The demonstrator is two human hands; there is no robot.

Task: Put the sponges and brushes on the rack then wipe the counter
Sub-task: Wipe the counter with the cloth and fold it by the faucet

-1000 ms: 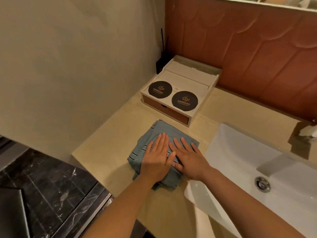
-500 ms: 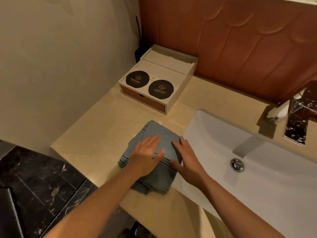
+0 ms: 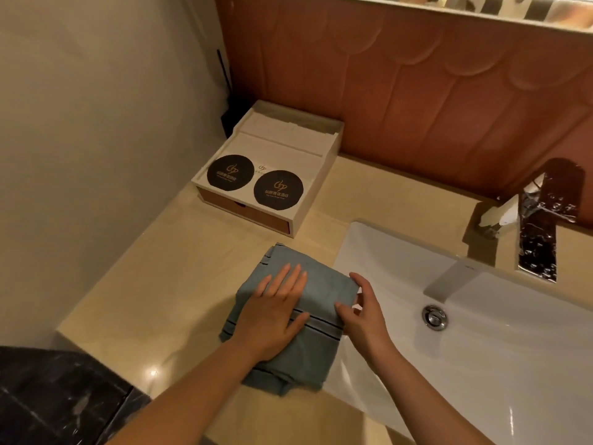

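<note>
My left hand presses flat on the folded towel to wipe the counter; right hand pinches its edge, steadying the fold

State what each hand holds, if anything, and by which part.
Left hand lies flat on the folded towel, gripping nothing. Right hand pinches the towel's right edge, beside the sink.

towel on counter, left of sink
</note>
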